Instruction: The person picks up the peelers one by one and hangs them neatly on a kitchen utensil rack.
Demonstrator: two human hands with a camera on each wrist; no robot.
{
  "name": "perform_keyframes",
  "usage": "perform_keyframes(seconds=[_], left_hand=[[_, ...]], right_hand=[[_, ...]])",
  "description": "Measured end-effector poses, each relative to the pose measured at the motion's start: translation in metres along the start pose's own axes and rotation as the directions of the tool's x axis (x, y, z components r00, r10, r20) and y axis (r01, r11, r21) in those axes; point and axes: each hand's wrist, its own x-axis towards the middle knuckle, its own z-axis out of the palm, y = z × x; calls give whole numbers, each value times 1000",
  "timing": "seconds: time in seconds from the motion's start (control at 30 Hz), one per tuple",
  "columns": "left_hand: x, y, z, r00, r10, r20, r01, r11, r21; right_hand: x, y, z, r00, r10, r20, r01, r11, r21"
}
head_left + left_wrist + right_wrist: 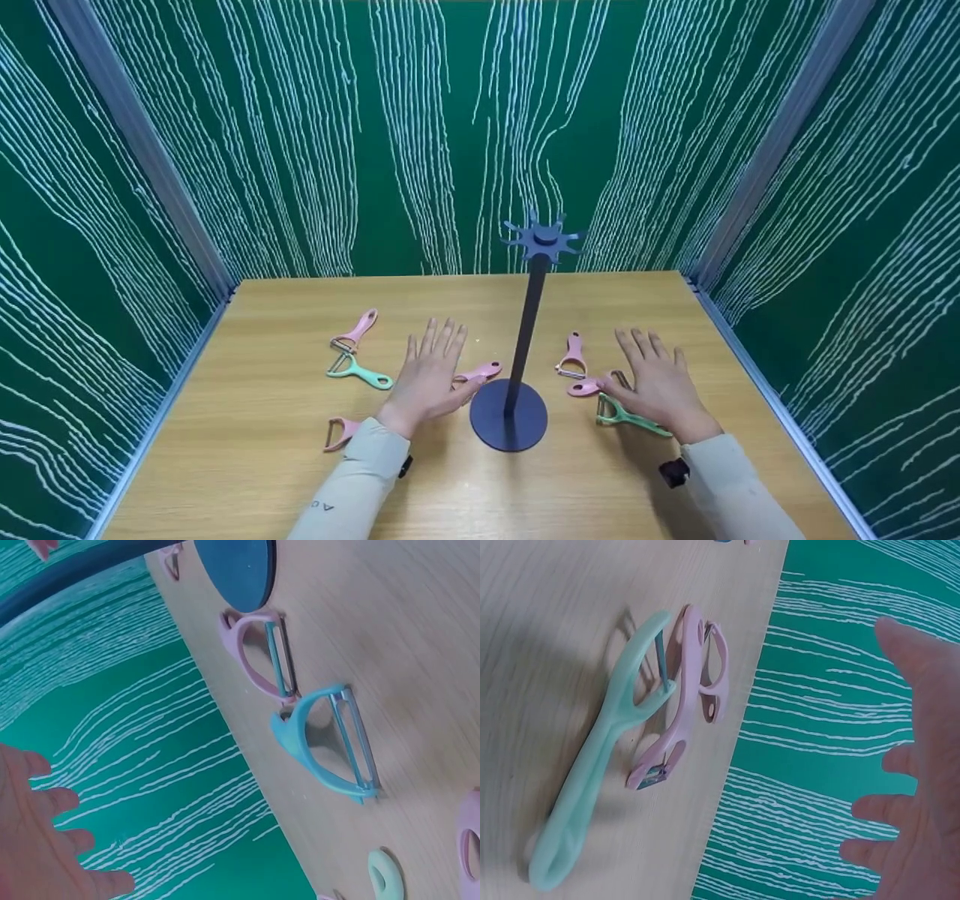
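Observation:
My left hand (429, 381) hovers over the table left of a dark stand, its fingers straight and spread. A pink peeler (486, 369) lies partly behind its thumb. Below that hand the left wrist view shows a turquoise peeler (300, 741), hidden from the head view. My right hand (661, 384), fingers spread too, is held above the right-hand peelers. By its thumb lies a pink peeler (583, 387), partly covered, with a green peeler (634, 420) just in front and another pink peeler (574, 352) behind. Neither hand holds anything.
The stand (527, 322) has a round base (491, 424) and a star-shaped ring of hooks (545, 238) on top. Farther left lie a pink peeler (364, 326), a mint peeler (367, 373) and a pink one (343, 431) near the left sleeve. Green walls (420, 150) enclose the wooden table (262, 360).

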Motion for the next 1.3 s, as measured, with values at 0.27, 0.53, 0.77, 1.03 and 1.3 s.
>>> perform_keyframes(seconds=[0.27, 0.53, 0.77, 1.03, 1.3], left_hand=[[3, 3, 1, 1000, 26, 8, -25, 999, -41], [7, 6, 4, 1000, 25, 12, -24, 997, -74], [9, 10, 8, 999, 32, 26, -29, 993, -116], [11, 16, 11, 998, 39, 45, -31, 986, -163], [14, 23, 12, 997, 64, 49, -53, 980, -190]], right_hand=[[-5, 8, 0, 1000, -2, 17, 2, 1000, -18], [-13, 15, 0, 1000, -1, 23, 1, 1000, 10], [-19, 23, 3, 1000, -4, 26, 3, 1000, 26], [-24, 30, 6, 998, 9, 58, -11, 1000, 28], [-27, 36, 12, 995, 16, 94, -21, 998, 53]])
